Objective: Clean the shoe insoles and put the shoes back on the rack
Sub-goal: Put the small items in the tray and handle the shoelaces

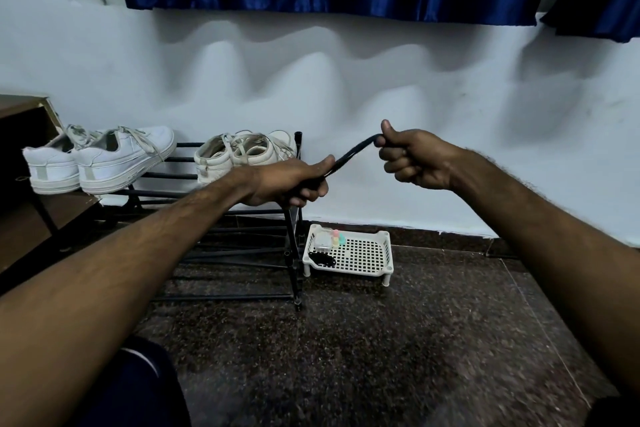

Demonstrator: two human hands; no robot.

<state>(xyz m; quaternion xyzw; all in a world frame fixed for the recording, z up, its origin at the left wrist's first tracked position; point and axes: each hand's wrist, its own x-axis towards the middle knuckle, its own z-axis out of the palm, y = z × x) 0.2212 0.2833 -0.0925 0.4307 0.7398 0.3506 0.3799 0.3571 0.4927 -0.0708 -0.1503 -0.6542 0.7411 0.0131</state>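
A thin, dark, flexible insole (353, 153) is stretched in the air between both hands, probably to flex it for cleaning. The left hand (289, 184) grips one end, the right hand (412, 158) pinches the other. Behind, two pairs of white sneakers (104, 158) sit on the black metal rack (294, 218). No writing is readable.
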